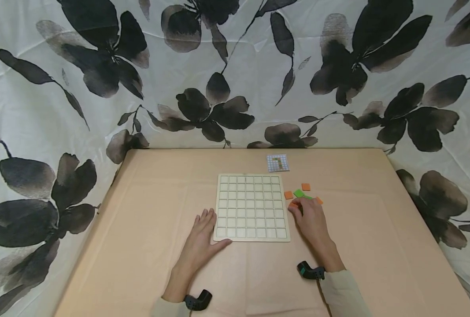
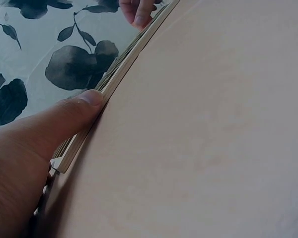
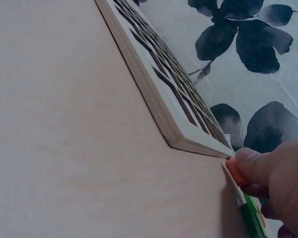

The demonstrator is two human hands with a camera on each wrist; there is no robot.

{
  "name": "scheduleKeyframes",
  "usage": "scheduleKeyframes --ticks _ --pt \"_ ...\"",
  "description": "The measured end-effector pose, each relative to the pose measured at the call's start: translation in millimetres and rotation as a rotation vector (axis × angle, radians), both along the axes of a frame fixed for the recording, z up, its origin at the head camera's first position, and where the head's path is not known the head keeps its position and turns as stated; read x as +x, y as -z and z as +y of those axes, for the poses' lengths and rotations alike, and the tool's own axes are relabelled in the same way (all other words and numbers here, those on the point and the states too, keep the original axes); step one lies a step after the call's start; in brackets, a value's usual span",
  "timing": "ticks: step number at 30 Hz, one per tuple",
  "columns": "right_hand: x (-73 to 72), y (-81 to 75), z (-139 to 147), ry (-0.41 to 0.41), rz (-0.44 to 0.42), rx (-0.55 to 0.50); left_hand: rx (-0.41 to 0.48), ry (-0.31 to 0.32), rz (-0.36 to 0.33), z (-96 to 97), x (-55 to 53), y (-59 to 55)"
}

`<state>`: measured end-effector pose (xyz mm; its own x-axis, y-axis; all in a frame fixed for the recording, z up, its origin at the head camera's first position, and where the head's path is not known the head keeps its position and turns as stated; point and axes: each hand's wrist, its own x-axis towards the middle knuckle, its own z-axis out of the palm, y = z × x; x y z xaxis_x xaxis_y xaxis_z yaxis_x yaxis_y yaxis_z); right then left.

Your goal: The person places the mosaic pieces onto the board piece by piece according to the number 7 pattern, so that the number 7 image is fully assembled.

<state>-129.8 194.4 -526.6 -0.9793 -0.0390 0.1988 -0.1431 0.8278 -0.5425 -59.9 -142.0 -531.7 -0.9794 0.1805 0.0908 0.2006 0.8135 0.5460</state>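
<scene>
A pale board (image 1: 252, 209) with a grid of square recesses lies flat on the table. My left hand (image 1: 195, 246) rests at its lower left corner, fingers straight along the left edge. In the left wrist view the thumb (image 2: 92, 97) touches the board's near edge. Beside the board's right edge, my right hand (image 1: 312, 222) pinches an orange square tile (image 3: 235, 171) between thumb and finger. Around that hand lie loose tiles, among them a green tile (image 1: 298, 193) and orange tiles (image 1: 305, 186); the hand partly hides some. Green pieces (image 3: 252, 218) show under the fingers in the right wrist view.
A small card (image 1: 278, 163) with a blue grid and a brownish shape on it lies behind the board. The tan table (image 1: 147, 211) ends at a floral cloth (image 1: 235, 79) at the back and sides. Each wrist wears a black camera (image 1: 198, 300).
</scene>
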Motion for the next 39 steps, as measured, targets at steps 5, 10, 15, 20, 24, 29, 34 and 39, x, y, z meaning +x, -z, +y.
scheduleKeyframes --ticks 5,10,15,20,24,29,34,39 --pt "0.8 -0.3 0.8 -0.004 0.029 -0.005 -0.002 -0.001 -0.003 0.9 0.2 0.3" --pt "0.4 -1.1 -1.1 -0.032 0.096 -0.01 -0.009 0.001 -0.001 0.9 1.5 0.3" --pt "-1.4 -3.7 -4.2 -0.07 0.129 -0.026 -0.01 0.001 -0.002 1.3 1.0 0.1" --pt "-3.8 -7.6 -7.4 -0.082 0.104 -0.048 -0.002 0.001 0.002 2.1 0.4 0.3" --pt "-5.8 -10.5 -11.3 -0.091 0.082 -0.069 -0.006 0.001 0.006 2.0 0.4 0.3" --pt "-9.7 -15.6 -17.9 -0.097 0.054 -0.089 -0.017 0.001 0.012 1.2 0.1 0.7" --pt "-14.8 -18.2 -24.6 -0.126 0.054 -0.114 -0.023 0.006 0.012 0.3 0.0 1.7" --pt "-19.3 -20.2 -32.2 -0.152 0.074 -0.128 -0.024 0.009 0.019 0.1 0.2 1.8"
